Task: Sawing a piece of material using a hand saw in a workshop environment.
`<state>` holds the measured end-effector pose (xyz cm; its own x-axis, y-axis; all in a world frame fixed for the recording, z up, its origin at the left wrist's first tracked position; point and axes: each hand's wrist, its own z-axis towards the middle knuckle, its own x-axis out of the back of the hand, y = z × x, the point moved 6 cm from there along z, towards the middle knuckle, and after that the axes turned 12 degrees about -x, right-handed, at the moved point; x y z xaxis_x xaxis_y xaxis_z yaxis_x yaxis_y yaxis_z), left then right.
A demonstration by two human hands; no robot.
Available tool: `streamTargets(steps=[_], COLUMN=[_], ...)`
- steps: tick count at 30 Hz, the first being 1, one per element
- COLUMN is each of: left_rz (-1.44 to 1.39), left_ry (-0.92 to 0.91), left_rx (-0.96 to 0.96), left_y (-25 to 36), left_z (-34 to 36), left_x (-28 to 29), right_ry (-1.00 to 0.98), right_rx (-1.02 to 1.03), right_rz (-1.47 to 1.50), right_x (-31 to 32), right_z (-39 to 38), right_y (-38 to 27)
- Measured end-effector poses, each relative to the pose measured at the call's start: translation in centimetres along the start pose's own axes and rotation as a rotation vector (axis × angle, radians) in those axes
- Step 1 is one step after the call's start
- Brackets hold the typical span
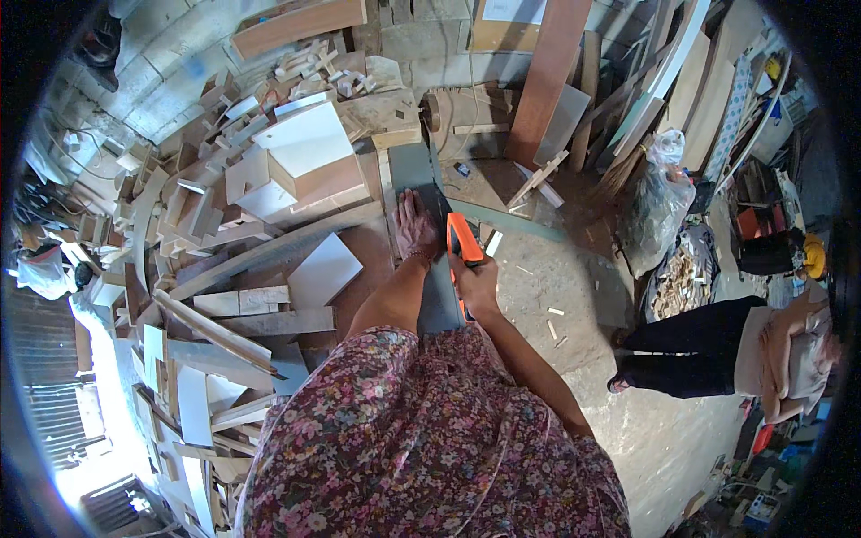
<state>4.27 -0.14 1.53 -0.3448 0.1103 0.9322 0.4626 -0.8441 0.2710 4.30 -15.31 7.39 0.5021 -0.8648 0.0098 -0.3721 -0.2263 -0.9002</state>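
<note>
A long grey board (440, 291) runs away from my body, its near end close to my floral clothing. My left hand (416, 224) lies on its upper face with the fingers stretched out, gripping nothing. Just right of it, my right hand (476, 282) is closed round the orange-and-black handle (463, 240) of what looks like a handsaw, held along the board's right edge. The saw's blade is mostly hidden by the hand and the board, so I cannot tell whether it touches the wood.
Piled wood offcuts and white panels (327, 269) crowd the left. Tall planks (549, 81) lean at the back wall. A clear plastic bag (662, 202) and a sack of wood scraps (683, 282) stand right. Another person (717, 350) stands at the right on the concrete floor (574, 296).
</note>
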Motion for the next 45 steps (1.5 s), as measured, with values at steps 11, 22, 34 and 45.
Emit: streamTargets(steps=[11, 22, 34, 45], left_rz=[0.026, 0.014, -0.041, 0.155], left_ry=[-0.018, 0.000, -0.022, -0.009], left_rx=[0.056, 0.037, 0.061, 0.022], left_y=[-1.5, -0.9, 0.2, 0.3], left_z=[0.3, 0.2, 0.9, 2.1], left_x=[-0.2, 0.0, 1.4, 2.2], right_ry=[-0.097, -0.028, -0.041, 0.014], right_rx=[-0.199, 0.003, -0.081, 0.093], right_rz=[-0.027, -0.105, 0.039, -0.234], right_x=[2.4, -1.0, -1.1, -0.3], right_z=[-7.6, -1.6, -0.5, 0.2], right_y=[-2.0, -1.3, -2.0, -3.5])
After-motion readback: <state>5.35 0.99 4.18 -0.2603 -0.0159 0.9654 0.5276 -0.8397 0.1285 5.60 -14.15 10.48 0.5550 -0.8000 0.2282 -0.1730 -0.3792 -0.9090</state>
